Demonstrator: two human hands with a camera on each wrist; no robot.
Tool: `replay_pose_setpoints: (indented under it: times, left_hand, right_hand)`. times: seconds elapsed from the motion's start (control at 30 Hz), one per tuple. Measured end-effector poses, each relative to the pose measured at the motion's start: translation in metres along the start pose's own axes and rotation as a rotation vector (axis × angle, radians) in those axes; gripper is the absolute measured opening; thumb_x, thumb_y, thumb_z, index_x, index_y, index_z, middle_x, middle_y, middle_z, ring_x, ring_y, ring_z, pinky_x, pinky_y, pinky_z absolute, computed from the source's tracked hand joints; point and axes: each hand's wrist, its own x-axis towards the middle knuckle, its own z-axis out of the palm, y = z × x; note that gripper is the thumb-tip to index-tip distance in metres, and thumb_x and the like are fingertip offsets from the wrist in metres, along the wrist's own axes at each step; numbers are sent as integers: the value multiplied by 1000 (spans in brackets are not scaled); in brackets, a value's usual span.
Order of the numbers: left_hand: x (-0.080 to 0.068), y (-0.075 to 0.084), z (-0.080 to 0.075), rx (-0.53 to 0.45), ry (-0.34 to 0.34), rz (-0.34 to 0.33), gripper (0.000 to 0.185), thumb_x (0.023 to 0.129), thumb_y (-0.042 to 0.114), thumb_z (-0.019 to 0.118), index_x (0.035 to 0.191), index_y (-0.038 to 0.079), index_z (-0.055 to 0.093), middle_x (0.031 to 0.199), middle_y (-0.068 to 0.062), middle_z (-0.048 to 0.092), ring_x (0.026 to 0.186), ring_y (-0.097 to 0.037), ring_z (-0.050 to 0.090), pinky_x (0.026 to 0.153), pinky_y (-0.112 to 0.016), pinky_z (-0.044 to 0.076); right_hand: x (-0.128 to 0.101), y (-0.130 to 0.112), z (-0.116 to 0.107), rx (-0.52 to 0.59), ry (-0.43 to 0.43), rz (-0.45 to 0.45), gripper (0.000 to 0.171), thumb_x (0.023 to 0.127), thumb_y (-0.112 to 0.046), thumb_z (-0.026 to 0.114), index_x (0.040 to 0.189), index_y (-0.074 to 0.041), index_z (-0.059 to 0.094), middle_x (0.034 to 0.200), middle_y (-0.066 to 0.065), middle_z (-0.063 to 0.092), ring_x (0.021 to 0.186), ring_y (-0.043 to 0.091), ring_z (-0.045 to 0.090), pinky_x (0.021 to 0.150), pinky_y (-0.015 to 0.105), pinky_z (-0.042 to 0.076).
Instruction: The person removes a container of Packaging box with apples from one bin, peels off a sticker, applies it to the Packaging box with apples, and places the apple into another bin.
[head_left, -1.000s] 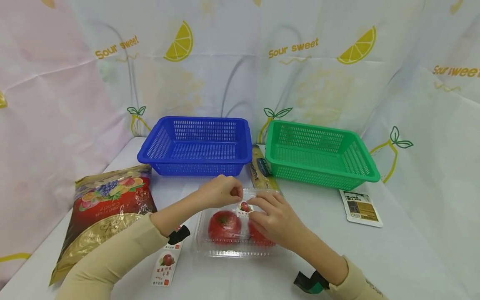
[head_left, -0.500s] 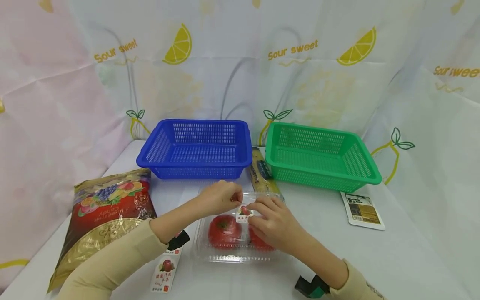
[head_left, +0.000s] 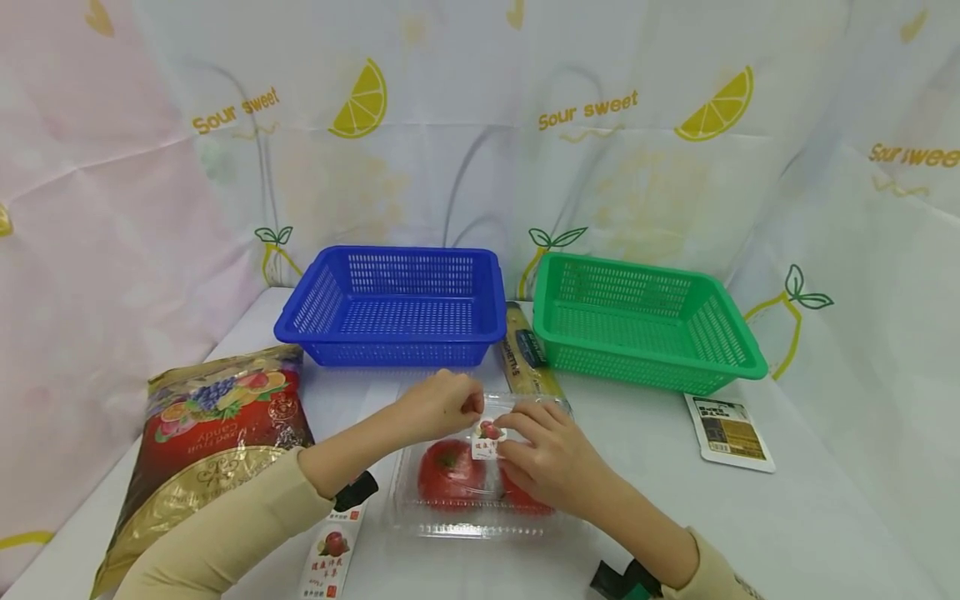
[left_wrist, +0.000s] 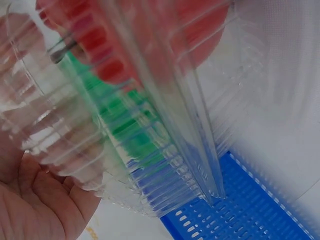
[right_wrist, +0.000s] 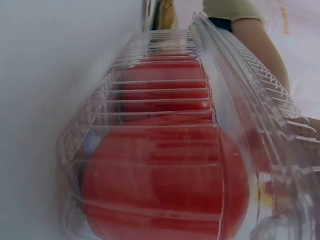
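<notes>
A clear plastic clamshell box (head_left: 450,521) with two red tomatoes (head_left: 448,471) lies on the white table in front of me. A small white sticker (head_left: 488,437) with a tomato picture sits on its lid. My left hand (head_left: 468,406) pinches the lid's far edge just left of the sticker. My right hand (head_left: 513,435) lies over the right tomato, its curled fingers gripping the lid beside the sticker. The left wrist view shows the ribbed box (left_wrist: 150,115) close up over my palm. In the right wrist view the tomatoes (right_wrist: 165,175) fill the box.
A blue basket (head_left: 390,333) and a green basket (head_left: 645,354) stand at the back, with a spaghetti pack (head_left: 525,354) between them. A candy bag (head_left: 210,433) lies to the left, a printed card (head_left: 326,554) under my left arm, and a small packet (head_left: 731,429) to the right.
Both hands stay on the box's lid by the sticker; they and the box have barely shifted.
</notes>
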Motion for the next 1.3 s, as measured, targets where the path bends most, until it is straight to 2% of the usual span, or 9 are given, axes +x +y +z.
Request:
replay_pose_setpoints:
  times: [0.3,0.5,0.67,0.9,1.03,1.13,1.3]
  left_hand:
    - [1,0,3,17,-9,-8,6,77,2,65,76,8,64,63,4,54,58,-11,49,56,-23,45]
    - [1,2,4,20,-16,-48,7,77,4,67,77,9,63,65,4,57,59,-10,51,55,-23,46]
    - [0,2,4,10,-38,-78,10,78,5,68,85,8,63,66,3,58,58,-11,52,52,-22,46]
    - [-2,3,4,23,-30,-64,11,79,5,68,88,9,64,69,1,61,60,-11,53,54,-23,47]
    - [-6,4,5,89,3,-28,8,78,6,68,85,10,64,70,1,61,63,-12,54,54,-24,47]
    - [-10,6,7,186,34,-1,8,78,8,69,84,13,66,75,0,62,70,-15,55,58,-27,48]
    - [-16,7,9,286,85,25,11,77,12,71,87,15,68,82,-3,62,77,-19,52,63,-31,48]
  right_hand:
    - [0,-1,-2,45,-50,47,9,71,-18,75,75,-16,67,96,2,63,94,21,54,80,34,44]
    - [0,0,-2,65,-55,45,8,70,-16,75,73,-15,68,93,1,64,93,21,54,80,33,44]
    - [-1,1,-1,87,-68,52,8,70,-16,76,75,-15,69,93,1,65,93,22,54,81,34,44]
    - [-1,1,-2,121,-103,72,6,72,-18,75,76,-16,71,95,0,66,95,21,53,82,34,43]
    - [-3,1,-2,137,-112,73,5,73,-17,73,76,-15,70,94,0,66,94,20,52,80,33,43]
    - [-4,0,-2,153,-118,74,6,73,-18,73,78,-15,71,94,0,65,95,20,52,79,33,42]
    - [-4,1,-3,167,-120,75,6,75,-18,72,81,-15,70,95,0,66,96,20,53,82,34,43]
